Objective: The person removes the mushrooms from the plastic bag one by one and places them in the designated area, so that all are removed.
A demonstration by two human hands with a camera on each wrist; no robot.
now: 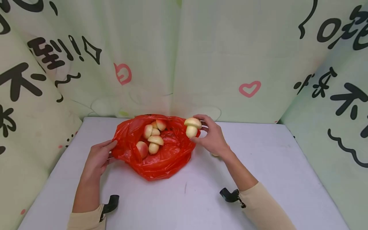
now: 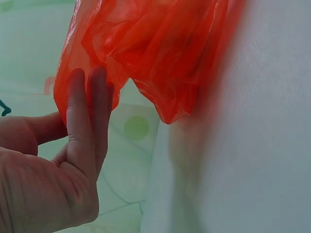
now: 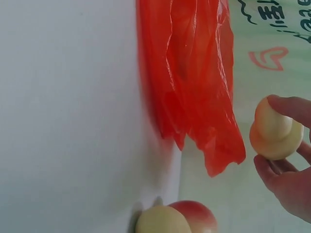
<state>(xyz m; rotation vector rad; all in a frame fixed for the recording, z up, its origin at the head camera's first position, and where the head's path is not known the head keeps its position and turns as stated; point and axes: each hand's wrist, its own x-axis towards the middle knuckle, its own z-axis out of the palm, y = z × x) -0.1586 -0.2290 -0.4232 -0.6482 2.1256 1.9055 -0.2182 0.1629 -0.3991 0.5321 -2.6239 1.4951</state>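
A red plastic bag stands on the table with its mouth spread open. My left hand pinches the bag's left rim between thumb and fingers; the left wrist view shows those fingers against the thin film. At the bag's right rim, my right hand holds a pale yellow model mushroom by thumb and fingertips, cap up. Inside the bag lie several similar pieces, among them a mushroom with a yellow cap and a round red-and-cream piece.
Beyond the bag's right side, a pale rounded piece and a red-tinted one lie on the white tabletop, mostly hidden by my right arm in the head view. A pale green printed curtain borders the table at the back and sides.
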